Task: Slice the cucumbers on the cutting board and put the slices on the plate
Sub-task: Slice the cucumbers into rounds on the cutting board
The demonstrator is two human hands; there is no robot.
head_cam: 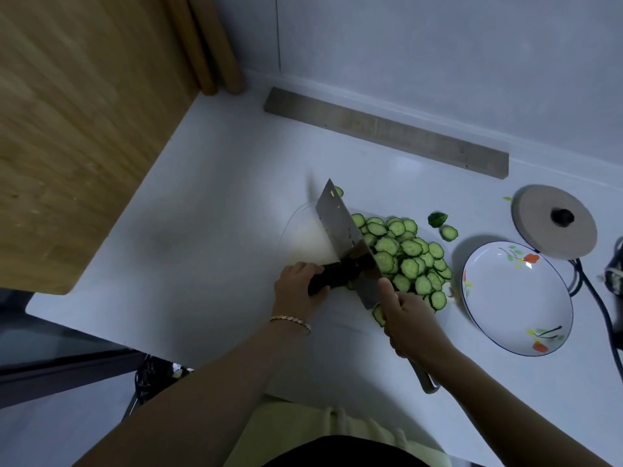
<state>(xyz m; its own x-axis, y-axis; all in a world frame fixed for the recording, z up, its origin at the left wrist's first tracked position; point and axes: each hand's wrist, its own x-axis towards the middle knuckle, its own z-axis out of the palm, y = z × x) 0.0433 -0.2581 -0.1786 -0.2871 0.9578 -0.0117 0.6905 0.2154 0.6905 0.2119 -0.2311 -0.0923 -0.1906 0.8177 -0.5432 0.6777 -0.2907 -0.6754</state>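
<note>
**Head view.** A white counter [219,197] is seen from above, with the person's two forearms reaching in from the lower edge. The left hand [298,288], with a thin metal bracelet [290,323] at its wrist, has its fingers curled over the dark green cucumber [332,276] and holds it down on the pale translucent cutting board [305,239]. The right hand [413,320] grips the broad steel cleaver [342,235]; its fingers are wrapped round the handle, one digit is stretched forward against the heel of the blade, and the handle's metal end shows below the wrist. The blade stands on edge across the cucumber's right end, its tip pointing away from the person. To the right of the blade a heap of round pale-green cucumber slices [413,257] covers the board; some lie against the blade's flat, and a few lie just beside the right hand. A stray slice [449,233] and a dark stem-end piece [437,219] lie on the counter just beyond the heap. The white shallow plate with blue rim and painted flowers [515,308] sits near the heap on its right; whether the nearest slice touches its rim cannot be told. Behind the plate lies a round beige lid with a black knob [539,210], with a black cable [596,298] beside it; a grey strip [384,129] runs along the wall's foot, and a wooden panel [74,129] fills the left.
</note>
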